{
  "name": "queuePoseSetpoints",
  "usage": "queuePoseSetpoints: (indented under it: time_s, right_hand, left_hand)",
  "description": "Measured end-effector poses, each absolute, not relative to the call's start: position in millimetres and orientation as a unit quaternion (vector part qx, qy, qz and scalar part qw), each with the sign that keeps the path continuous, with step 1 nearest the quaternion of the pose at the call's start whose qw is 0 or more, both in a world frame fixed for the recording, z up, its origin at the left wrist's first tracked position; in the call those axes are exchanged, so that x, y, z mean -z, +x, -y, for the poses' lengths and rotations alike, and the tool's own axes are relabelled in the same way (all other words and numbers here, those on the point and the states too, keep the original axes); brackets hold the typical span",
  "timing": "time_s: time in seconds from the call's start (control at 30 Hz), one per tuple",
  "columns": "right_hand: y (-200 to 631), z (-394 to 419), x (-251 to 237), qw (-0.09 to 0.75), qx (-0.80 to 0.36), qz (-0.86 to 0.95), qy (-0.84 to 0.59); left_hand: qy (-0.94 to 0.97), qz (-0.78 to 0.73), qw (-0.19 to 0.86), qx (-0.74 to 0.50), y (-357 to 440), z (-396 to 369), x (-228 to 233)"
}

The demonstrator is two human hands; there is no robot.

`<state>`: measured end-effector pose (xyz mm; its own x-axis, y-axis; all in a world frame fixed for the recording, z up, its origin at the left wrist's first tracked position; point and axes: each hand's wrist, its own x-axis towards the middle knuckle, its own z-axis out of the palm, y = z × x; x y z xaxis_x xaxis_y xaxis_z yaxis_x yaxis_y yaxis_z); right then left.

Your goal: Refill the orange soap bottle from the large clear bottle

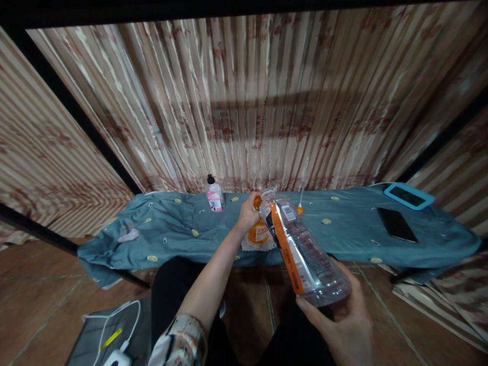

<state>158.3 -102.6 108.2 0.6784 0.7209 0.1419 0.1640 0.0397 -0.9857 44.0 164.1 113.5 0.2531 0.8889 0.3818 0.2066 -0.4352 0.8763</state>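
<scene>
The person is sitting at a low table (343, 223) draped in a teal cloth, and the right hand (345, 320) is gripping the base of a large clear bottle (301, 246) with an orange label stripe, fingers curled under it, tipping its open neck forward. The mouth is hovering just beside a small orange bottle (259, 230) standing near the table's front edge, which the left hand (247, 213) is clasping around the top. A pump bottle (214, 194) is standing by the back edge, and a dark phone (397, 224) is lying toward the right end, beside a blue-framed tablet (408, 195) at the right back corner.
</scene>
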Motion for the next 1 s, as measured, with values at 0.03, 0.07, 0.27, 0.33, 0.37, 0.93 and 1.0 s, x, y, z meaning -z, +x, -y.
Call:
queuePoseSetpoints:
  time_s: [0.03, 0.07, 0.27, 0.33, 0.37, 0.93, 1.0]
  right_hand:
    - [162, 102, -102, 0.638, -0.216, 0.346, -0.653]
    - [165, 102, -97, 0.636, -0.216, 0.355, -0.651]
    - [169, 104, -90, 0.630, -0.190, 0.379, -0.651]
    - [168, 105, -91, 0.630, -0.189, 0.379, -0.650]
    - [167, 105, -91, 0.631, -0.190, 0.376, -0.652]
    - [156, 102, -106, 0.647, -0.214, 0.340, -0.648]
    - [161, 101, -99, 0.644, -0.210, 0.346, -0.649]
  left_hand:
    - [0.705, -0.389, 0.360, -0.472, 44, -164, -114]
    - [0.705, -0.389, 0.359, -0.472, 43, -163, -114]
    - [0.706, -0.388, 0.358, -0.471, 43, -163, -114]
    - [0.704, -0.389, 0.362, -0.471, 44, -163, -113]
    - [0.703, -0.389, 0.364, -0.472, 44, -163, -113]
    - [0.706, -0.398, 0.350, -0.469, 44, -163, -114]
    - [0.710, -0.399, 0.342, -0.469, 44, -164, -114]
